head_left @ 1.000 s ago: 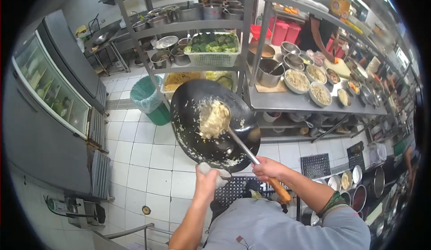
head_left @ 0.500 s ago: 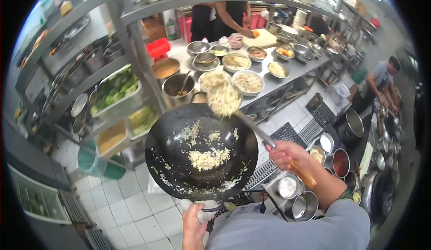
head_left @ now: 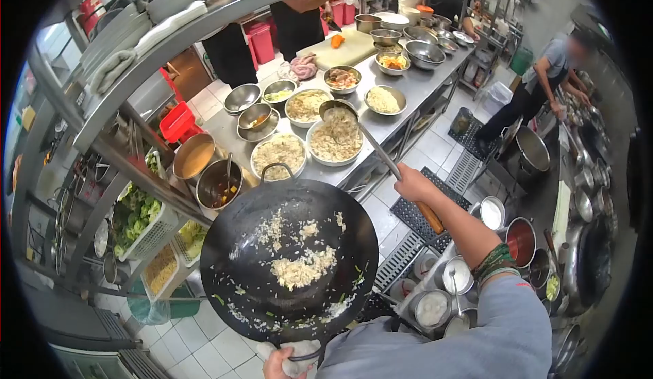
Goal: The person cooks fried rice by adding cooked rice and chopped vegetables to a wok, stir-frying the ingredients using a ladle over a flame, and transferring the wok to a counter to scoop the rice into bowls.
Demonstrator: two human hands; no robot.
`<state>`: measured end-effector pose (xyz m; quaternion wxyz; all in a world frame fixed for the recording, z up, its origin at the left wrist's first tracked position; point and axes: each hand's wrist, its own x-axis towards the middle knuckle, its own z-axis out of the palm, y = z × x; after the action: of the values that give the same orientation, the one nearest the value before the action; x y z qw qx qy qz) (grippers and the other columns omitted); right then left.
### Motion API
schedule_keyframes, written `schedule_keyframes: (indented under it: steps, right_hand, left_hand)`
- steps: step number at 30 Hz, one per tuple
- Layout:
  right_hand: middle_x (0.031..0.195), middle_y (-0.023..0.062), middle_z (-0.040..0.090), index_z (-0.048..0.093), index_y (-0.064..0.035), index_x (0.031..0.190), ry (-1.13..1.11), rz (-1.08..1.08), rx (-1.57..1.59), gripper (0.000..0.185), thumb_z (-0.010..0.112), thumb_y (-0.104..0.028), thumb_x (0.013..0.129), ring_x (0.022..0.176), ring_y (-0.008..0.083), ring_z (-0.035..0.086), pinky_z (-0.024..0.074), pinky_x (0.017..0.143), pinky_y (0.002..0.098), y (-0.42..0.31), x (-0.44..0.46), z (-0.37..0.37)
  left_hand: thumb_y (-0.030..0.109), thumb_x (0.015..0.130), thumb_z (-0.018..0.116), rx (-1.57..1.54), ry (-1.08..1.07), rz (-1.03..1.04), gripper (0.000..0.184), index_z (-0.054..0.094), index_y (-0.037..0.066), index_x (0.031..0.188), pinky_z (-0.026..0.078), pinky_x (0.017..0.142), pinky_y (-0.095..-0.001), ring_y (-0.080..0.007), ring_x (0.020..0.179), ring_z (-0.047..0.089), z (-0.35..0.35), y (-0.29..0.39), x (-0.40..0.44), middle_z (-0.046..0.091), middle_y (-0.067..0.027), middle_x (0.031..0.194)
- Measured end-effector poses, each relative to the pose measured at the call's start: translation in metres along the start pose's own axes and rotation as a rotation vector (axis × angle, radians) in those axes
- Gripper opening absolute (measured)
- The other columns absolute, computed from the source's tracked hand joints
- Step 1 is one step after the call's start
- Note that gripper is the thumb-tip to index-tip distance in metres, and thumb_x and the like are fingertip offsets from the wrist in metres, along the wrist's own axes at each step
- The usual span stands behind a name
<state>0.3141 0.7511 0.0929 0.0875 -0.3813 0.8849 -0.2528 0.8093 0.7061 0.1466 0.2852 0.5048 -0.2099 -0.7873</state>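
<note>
In my right hand is the long handle of a ladle, closed firmly round it. The ladle's head is tipped over a white bowl of fried rice, with rice at its lip. My left hand grips the near handle of a big black wok through a folded pale cloth. A mound of fried rice lies in the wok, with loose grains and green bits scattered round it. The wok's far loop handle is beside another bowl of rice.
On the steel counter stand several filled bowls, a pot of orange sauce and a cutting board. A shelf with plates runs overhead. Pots and containers are at my right. Co-workers stand behind the counter and at the right.
The ladle has moved from above the wok's far rim to the bowl beyond it, and its rice has largely tipped out. My right arm is stretched further forward; the view has shifted.
</note>
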Motion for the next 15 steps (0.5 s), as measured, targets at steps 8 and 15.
schedule_keyframes:
  steps: [8, 15]
  right_hand:
    - [0.087, 0.0320, 0.062, 0.042, 0.0009, 0.102, -0.030, 0.106, -0.088, 0.026, 0.053, -0.009, 0.080, 0.088, 0.0485, 0.060, 0.0456, 0.081, 0.0543, -0.032, -0.027, 0.009]
    - [0.083, 0.0312, 0.061, 0.041, 0.0000, 0.101, -0.015, 0.151, -0.160, 0.026, 0.053, -0.007, 0.079, 0.085, 0.0491, 0.060, 0.0443, 0.078, 0.0576, -0.068, -0.058, 0.001]
  left_hand:
    - [0.004, 0.079, 0.067, 1.362, -0.280, 0.576, 0.035, 0.058, 0.004, 0.113, 0.047, 0.086, -0.0355, -0.0255, 0.098, 0.059, -0.048, 0.026, -0.030, 0.061, -0.0132, 0.106]
    - [0.024, 0.080, 0.069, 0.556, -0.232, -0.083, 0.038, 0.059, 0.009, 0.114, 0.052, 0.081, -0.0381, -0.0217, 0.092, 0.063, -0.064, 0.048, 0.005, 0.063, -0.0126, 0.099]
